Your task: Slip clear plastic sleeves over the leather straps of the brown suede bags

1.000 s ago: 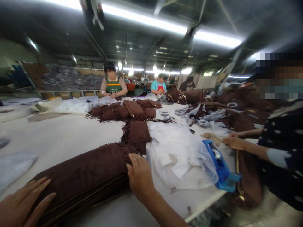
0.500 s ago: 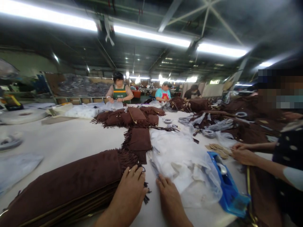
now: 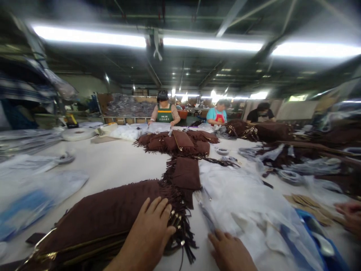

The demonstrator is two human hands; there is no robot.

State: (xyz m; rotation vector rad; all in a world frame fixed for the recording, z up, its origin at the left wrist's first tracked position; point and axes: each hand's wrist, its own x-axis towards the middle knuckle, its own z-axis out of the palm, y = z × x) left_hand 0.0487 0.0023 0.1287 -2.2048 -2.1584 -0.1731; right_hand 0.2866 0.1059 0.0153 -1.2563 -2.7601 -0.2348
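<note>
My left hand (image 3: 149,229) lies flat with spread fingers on the fringed end of a brown suede-like bag (image 3: 113,205). That bag tops a stack with gold-coloured zip edges. Dark tassels with metal tips (image 3: 176,218) show beside the thumb. Just right of them, my right hand (image 3: 232,250) is low over the table, its fingers closed at the near end of a slim grey tool (image 3: 207,212); its exact kind is unclear. White translucent plastic bags (image 3: 245,199) lie against the tool's right side. A small brown fringed bag (image 3: 186,173) is beyond both hands.
More brown fringed bags (image 3: 180,141) lie farther back. At right are a blue holder (image 3: 324,237), tan pieces (image 3: 308,207) and a co-worker's hand (image 3: 351,218). Plastic sheets (image 3: 67,184) and a white roll (image 3: 78,133) are left. Other people work across the table.
The view has swung left, so the table's contents appear farther right. My left hand has slid back a little along the bag, uncovering metal-tipped tassels. My right hand stays by the grey tool.
</note>
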